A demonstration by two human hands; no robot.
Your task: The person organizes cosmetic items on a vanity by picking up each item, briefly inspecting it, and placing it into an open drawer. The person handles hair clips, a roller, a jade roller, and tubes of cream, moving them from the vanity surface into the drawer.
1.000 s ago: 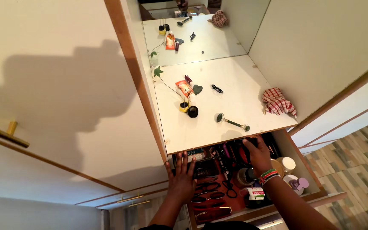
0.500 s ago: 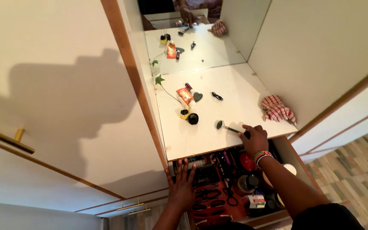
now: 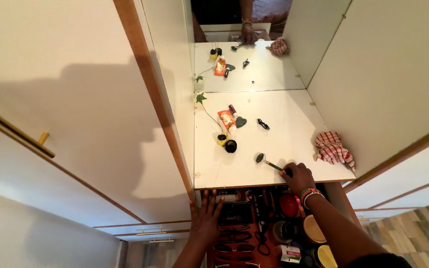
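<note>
My right hand (image 3: 298, 177) rests on the front edge of the white desk (image 3: 284, 129), fingers closed around the handle of a green face roller (image 3: 266, 162); the roller head lies on the desk just left of the hand, pointing toward the back. My left hand (image 3: 205, 220) is spread flat, holding nothing, on the left front edge of the open drawer (image 3: 244, 233) below the desk. The drawer has a red lining and holds scissors, dark tools, a red round item (image 3: 289, 205) and several jars (image 3: 314, 229) on the right side.

On the desk, a red-and-white checked cloth (image 3: 333, 149) lies crumpled at the right edge. Near the centre-left sit an orange sachet (image 3: 226, 119), a dark green heart-shaped piece (image 3: 241, 121), a small black clip (image 3: 262, 123), and a black round lid (image 3: 231, 146) beside a yellow pot with a leafy stem (image 3: 219, 138).

A mirror (image 3: 254, 69) forms the back of the recess. White cabinet panels with brass handles (image 3: 11, 130) flank the desk. Wood-pattern flooring (image 3: 413, 228) shows lower right.
</note>
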